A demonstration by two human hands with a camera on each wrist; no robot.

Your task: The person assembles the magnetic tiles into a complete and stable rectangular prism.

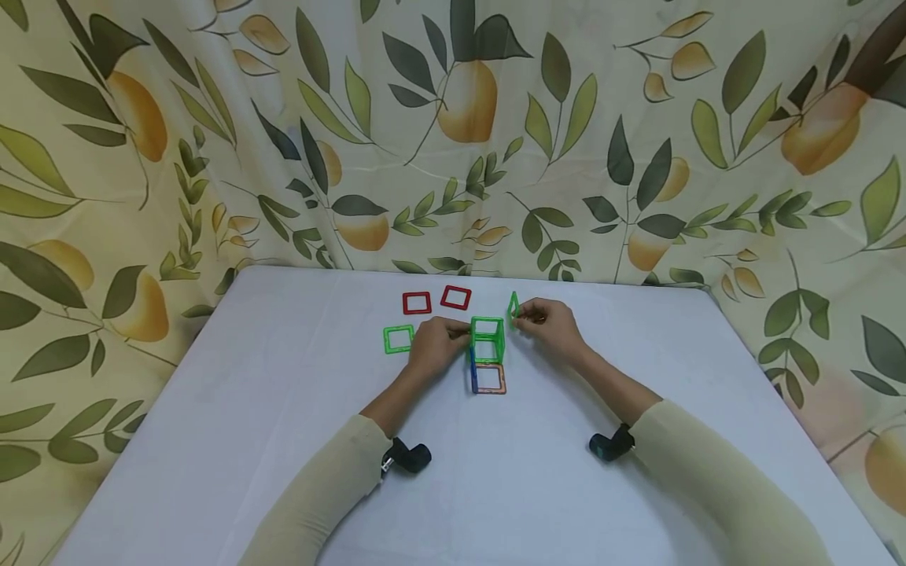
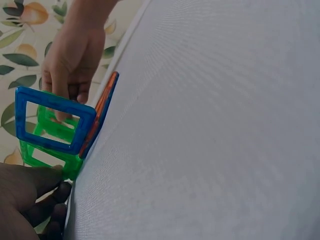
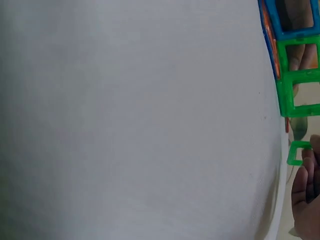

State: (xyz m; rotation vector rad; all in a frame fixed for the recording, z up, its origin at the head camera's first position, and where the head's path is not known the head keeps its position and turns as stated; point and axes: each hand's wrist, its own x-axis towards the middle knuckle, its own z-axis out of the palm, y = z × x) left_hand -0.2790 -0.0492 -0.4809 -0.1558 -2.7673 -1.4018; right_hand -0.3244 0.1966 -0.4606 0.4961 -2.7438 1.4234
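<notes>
A small structure of square magnetic frame tiles stands mid-table: a green box [image 1: 487, 338] of joined tiles, an upright blue tile [image 2: 55, 143], and an orange tile [image 1: 504, 380] lying flat in front. My left hand [image 1: 436, 343] pinches the box's left side; in the left wrist view, the thumb and fingers of this hand [image 2: 20, 200] meet at its green edge. To the right of the box, my right hand [image 1: 552, 324] pinches a loose green square tile [image 1: 513, 309], held upright and apart from the box. The right wrist view shows this tile [image 3: 292, 154] between the fingers.
Two red square tiles [image 1: 417, 313] [image 1: 456, 306] lie flat behind my left hand. Another green square tile [image 1: 386, 341] lies left of that hand. The white-covered table [image 1: 283, 440] ends at a fruit-patterned curtain [image 1: 439, 181]. Black wrist cameras [image 1: 418, 459] sit at both cuffs.
</notes>
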